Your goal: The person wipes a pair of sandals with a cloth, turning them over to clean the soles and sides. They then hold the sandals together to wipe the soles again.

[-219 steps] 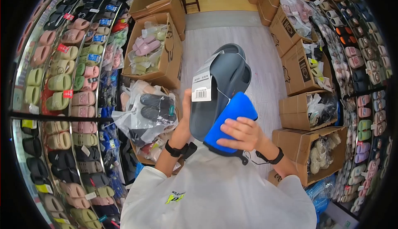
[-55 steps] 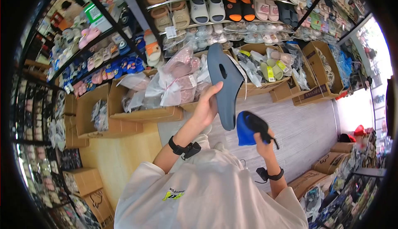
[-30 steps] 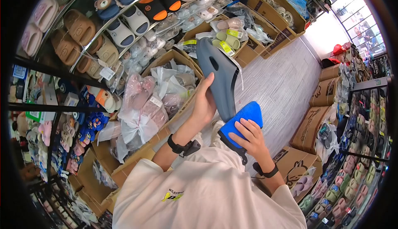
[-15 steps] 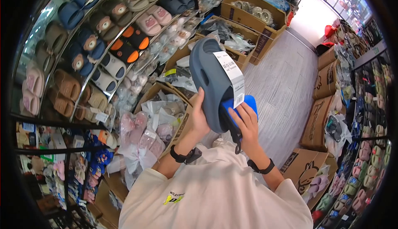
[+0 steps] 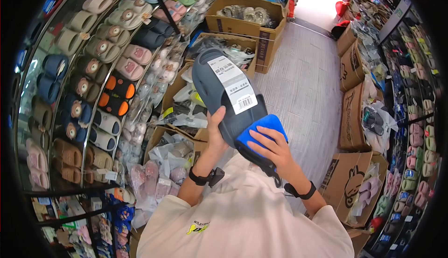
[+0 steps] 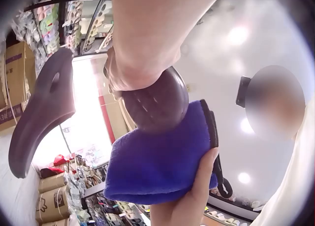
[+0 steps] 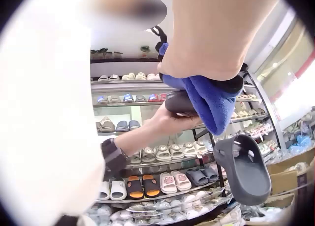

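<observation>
In the head view the left hand (image 5: 217, 129) grips a dark grey slipper (image 5: 210, 83) near its lower end, thumb on the side. A white barcode tag (image 5: 233, 87) lies across it. The right hand (image 5: 275, 153) holds a blue fluffy cloth (image 5: 263, 129) with a black edge and loop, its fingers bent over it, against the slipper's lower end. In the left wrist view the blue cloth (image 6: 157, 162) touches the rounded end of one slipper (image 6: 157, 100); a second slipper (image 6: 44, 108) hangs apart. The right wrist view shows that second slipper (image 7: 243, 169) below the cloth.
Shelves of slippers (image 5: 116, 66) stand at the left, with open cartons of bagged footwear (image 5: 242, 22) along them. More cartons (image 5: 352, 122) and racks line the right side. Grey plank floor (image 5: 303, 85) runs between them toward a bright doorway.
The head view has turned from the shelves toward the aisle. The slipper has tilted leftward, its tag now facing up. The right hand and cloth have come out from behind the tag onto the slipper's lower end.
</observation>
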Demonstrator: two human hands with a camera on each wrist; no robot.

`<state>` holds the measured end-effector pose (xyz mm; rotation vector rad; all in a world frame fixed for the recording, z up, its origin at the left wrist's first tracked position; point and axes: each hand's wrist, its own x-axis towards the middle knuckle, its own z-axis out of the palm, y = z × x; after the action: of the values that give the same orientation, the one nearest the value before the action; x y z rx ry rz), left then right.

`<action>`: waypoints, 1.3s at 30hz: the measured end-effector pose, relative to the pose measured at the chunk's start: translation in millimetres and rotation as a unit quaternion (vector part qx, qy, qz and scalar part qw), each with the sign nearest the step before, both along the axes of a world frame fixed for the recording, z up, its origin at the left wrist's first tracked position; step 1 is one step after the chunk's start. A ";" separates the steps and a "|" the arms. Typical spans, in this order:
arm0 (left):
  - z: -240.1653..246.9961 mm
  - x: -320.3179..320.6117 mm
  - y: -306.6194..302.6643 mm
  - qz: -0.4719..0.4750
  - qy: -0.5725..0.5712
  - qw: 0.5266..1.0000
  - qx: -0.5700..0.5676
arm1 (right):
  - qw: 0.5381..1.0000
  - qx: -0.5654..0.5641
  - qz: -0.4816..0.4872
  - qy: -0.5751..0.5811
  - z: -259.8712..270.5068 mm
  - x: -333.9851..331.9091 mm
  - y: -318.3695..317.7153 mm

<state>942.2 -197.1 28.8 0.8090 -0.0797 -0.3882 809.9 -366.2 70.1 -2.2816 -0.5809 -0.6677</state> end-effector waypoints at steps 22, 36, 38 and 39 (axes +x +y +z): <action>4.0 132.3 -301.8 -0.359 -0.199 0.912 -0.019 | 0.788 0.388 -0.478 0.010 26.1 142.0 -276.8; -14.4 226.2 -389.4 -0.246 -0.153 0.957 -0.026 | 0.837 0.318 -0.444 0.026 -63.4 192.5 -345.8; -16.0 240.3 -387.6 -0.232 -0.156 0.960 -0.026 | 0.864 0.250 -0.437 0.021 -70.9 200.9 -340.5; -14.3 246.0 -386.8 -0.222 -0.164 0.961 -0.015 | 0.864 0.257 -0.431 0.029 -73.2 206.2 -344.3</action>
<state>1188.2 -584.0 14.5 0.8176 -0.5827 -0.6709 1016.1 -710.5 -3.1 -1.9435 0.6561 -1.0050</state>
